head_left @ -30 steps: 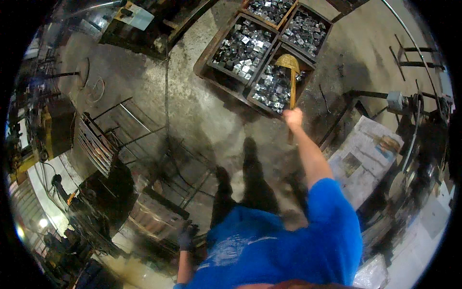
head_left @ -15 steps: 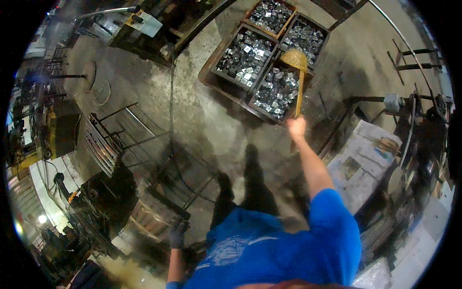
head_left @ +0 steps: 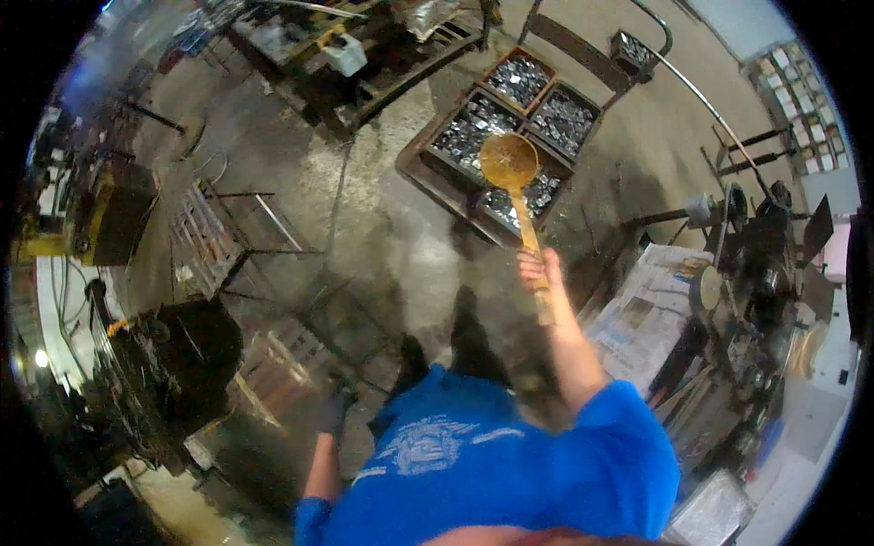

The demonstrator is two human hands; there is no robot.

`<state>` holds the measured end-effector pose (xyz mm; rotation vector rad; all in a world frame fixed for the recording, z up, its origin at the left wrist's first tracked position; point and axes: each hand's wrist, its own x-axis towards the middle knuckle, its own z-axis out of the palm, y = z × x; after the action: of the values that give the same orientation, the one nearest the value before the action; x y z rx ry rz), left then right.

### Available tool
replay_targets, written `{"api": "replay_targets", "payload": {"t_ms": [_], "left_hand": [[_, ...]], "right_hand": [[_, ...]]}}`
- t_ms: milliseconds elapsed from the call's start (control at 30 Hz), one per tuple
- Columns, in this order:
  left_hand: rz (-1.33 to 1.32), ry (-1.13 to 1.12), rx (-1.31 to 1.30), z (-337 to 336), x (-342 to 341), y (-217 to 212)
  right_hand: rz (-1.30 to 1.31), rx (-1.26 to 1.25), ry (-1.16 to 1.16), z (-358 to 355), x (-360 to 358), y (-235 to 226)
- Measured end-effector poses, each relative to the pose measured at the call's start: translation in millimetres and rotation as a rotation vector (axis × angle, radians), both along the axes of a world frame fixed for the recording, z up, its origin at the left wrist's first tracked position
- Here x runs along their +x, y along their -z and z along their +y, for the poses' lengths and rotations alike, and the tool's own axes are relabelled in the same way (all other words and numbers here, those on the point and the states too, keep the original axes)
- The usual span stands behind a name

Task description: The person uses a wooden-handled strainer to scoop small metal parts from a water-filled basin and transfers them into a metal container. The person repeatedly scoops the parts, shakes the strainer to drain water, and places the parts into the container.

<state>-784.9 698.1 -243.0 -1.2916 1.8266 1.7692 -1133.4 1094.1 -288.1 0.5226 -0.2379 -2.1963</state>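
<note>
The wooden ladle (head_left: 512, 164) has risen, right hand (head_left: 539, 269) gripping it; gloved left hand (head_left: 333, 414) indistinct.

Matt wooden ladle (head_left: 517, 187) showing a smooth golden bowl, shiny metal scraps (head_left: 469, 135) glinting in rusty metal trays (head_left: 421, 168), rough stained concrete floor (head_left: 364, 218), crumpled newspaper (head_left: 651, 314), soft blue cloth shirt (head_left: 510, 464).

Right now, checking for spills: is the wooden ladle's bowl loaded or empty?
Empty: the round wooden ladle in the right hand shows only bare orange-brown bowl.
</note>
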Motion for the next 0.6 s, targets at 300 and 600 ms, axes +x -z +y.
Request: {"api": "replay_targets", "payload": {"t_ms": [300, 600], "left_hand": [[0.217, -0.29, -0.153, 4.4, 138.3, -22.8], [-0.025, -1.009, -0.076, 122.5, 363.5, -26.7]], "right_hand": [[1.5, 1.847, -0.188, -89.3, 113.4, 4.0], [1.367, 1.951, -0.255, -207.4, 84.8, 36.5]]}}
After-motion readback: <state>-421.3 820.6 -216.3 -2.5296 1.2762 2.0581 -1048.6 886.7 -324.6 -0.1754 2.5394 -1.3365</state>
